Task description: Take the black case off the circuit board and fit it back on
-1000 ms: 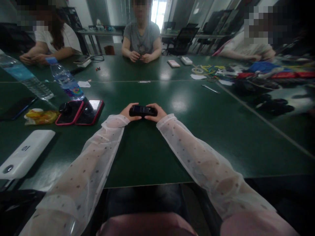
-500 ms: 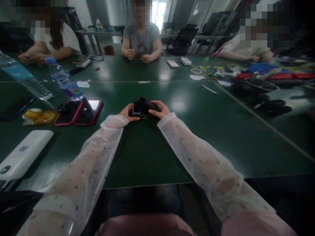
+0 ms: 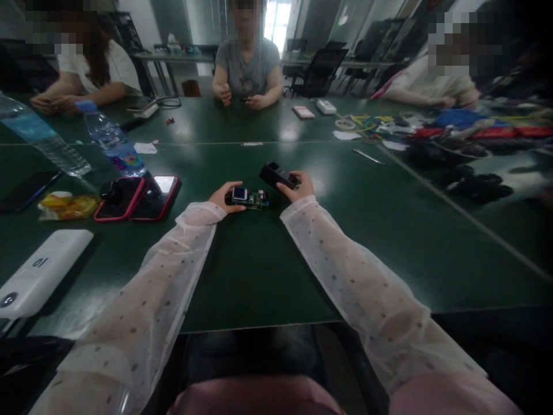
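Circuit board (image 3: pixel 251 200) and black cover (image 3: pixel 276 174) — apart, insides exposed!
The left grip (image 3: pixel 223 198) pinches one end of the board, over or on the green surface (image 3: pixel 254 265); the right grip (image 3: pixel 301 187) clasps the cover just beside the other end. The danger — a loose left pinch could let the board slip, or a swinging cover could clip it.

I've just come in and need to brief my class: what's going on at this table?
Someone's left hand holds a circuit board with a small screen. The right hand holds a black cover, tilted and off the board. Phones and bottles are to the left on the green table. Three other people are around it.
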Motion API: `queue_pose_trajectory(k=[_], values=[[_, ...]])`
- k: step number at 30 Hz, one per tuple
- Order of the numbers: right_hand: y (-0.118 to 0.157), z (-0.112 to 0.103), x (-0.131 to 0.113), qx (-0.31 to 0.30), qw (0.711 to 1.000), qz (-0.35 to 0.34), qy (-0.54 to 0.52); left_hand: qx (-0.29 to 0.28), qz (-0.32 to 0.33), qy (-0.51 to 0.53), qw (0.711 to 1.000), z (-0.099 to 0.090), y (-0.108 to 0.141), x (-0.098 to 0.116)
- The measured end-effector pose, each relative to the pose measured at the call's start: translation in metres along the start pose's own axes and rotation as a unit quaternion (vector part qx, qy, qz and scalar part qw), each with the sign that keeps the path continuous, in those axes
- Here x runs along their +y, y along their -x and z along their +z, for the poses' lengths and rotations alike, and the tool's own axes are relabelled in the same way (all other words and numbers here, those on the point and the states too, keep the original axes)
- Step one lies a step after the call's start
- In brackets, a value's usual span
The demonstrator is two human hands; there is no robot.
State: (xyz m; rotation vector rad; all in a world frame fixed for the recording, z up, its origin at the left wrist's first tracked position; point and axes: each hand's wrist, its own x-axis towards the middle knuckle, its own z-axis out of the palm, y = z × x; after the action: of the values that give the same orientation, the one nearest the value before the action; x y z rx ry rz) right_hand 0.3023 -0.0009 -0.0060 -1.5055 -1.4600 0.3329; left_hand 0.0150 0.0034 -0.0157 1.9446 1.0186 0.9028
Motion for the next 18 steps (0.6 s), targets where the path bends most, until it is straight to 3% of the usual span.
queue_pose_trajectory(k=[10,18], values=[[0.0053,0.0037,-0.0045,-0.027,0.997,-0.029,0.063,-0.006,0.007,0.008,1.000,-0.0013,0.0024,0.0054],[0.0052,0.0049,-0.0053,-0.035,0.995,-0.036,0.092,-0.006,0.012,0.025,1.000,0.0010,0.0002,-0.0039]])
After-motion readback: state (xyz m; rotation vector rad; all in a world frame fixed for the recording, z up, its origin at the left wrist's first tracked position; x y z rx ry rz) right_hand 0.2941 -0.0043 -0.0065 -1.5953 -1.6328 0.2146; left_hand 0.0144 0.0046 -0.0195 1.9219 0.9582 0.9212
